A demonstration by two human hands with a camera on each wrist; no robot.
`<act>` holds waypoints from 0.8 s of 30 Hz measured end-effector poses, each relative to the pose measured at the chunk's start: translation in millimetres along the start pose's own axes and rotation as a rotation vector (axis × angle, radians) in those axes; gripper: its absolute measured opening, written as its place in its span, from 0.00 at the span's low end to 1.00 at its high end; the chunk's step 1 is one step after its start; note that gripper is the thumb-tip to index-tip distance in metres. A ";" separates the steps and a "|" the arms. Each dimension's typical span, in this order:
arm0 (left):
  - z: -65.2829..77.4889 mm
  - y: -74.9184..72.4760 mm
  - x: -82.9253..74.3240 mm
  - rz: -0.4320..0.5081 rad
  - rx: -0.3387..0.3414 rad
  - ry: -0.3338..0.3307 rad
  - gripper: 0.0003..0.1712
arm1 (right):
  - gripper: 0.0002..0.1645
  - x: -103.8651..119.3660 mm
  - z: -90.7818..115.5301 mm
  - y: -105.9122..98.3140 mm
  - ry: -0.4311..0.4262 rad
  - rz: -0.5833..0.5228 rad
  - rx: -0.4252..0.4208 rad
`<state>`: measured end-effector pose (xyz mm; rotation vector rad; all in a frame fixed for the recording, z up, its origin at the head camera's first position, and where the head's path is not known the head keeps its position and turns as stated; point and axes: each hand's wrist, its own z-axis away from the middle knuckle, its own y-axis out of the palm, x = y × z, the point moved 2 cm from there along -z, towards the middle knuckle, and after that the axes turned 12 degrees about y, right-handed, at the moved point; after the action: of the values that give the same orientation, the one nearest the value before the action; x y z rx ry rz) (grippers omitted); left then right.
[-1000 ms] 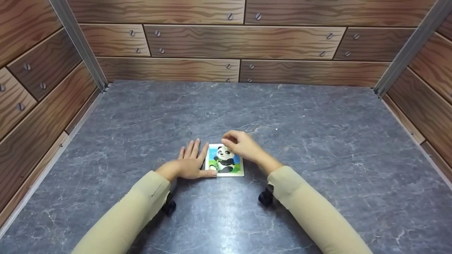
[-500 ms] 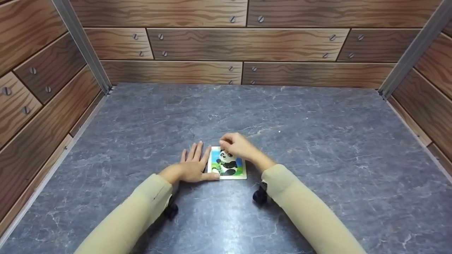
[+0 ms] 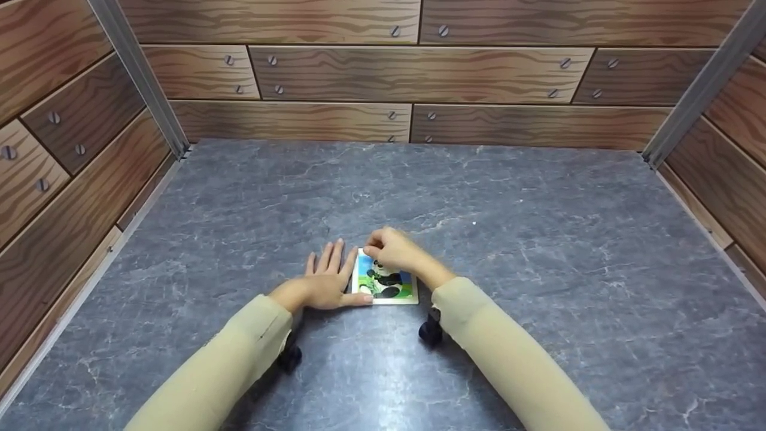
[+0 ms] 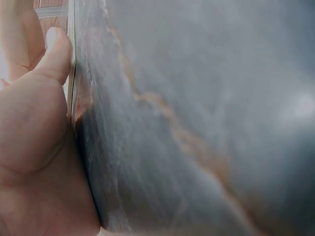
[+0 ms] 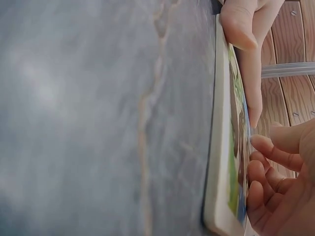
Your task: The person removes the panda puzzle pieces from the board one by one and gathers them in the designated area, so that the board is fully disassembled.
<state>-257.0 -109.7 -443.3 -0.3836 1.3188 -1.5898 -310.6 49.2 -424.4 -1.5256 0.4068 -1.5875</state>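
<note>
A small panda picture board (image 3: 387, 287) with a pale raised rim lies flat on the grey marbled tabletop. My left hand (image 3: 326, 288) rests spread at its left side. Its thumb lies on the board's near left corner, and the index finger runs along the left edge. Bent over the top part of the picture, my right hand (image 3: 392, 250) hides the panda's head. In the right wrist view the fingers (image 5: 258, 169) are curled, with their tips at the picture's surface. The thumb is close to the index finger, and nothing shows between them.
Walls with a wood-plank print (image 3: 419, 72) stand at the back and both sides, with grey metal posts (image 3: 143, 84) in the corners. A tiny white speck (image 3: 474, 222) lies on the tabletop (image 3: 538, 269) to the right. Black wrist cameras (image 3: 431, 329) hang under the sleeves.
My right hand has moved left across the top of the picture, with its fingers curling in further. The left hand stays on the board's edge. The head view has shifted slightly.
</note>
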 end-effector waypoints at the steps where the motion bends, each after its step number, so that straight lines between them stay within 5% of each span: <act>1: -0.3 0.0 0.0 0.004 0.000 -0.001 0.62 | 0.10 0.4 0.3 0.2 0.004 0.010 -0.002; 24: 0.3 -1.5 -2.8 0.010 0.010 -0.011 0.57 | 0.11 5.4 2.5 3.7 0.051 0.184 -0.062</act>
<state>-256.2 -107.7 -441.0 -0.3787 1.3022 -1.5833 -306.3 43.8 -423.3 -1.4519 0.6120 -1.4839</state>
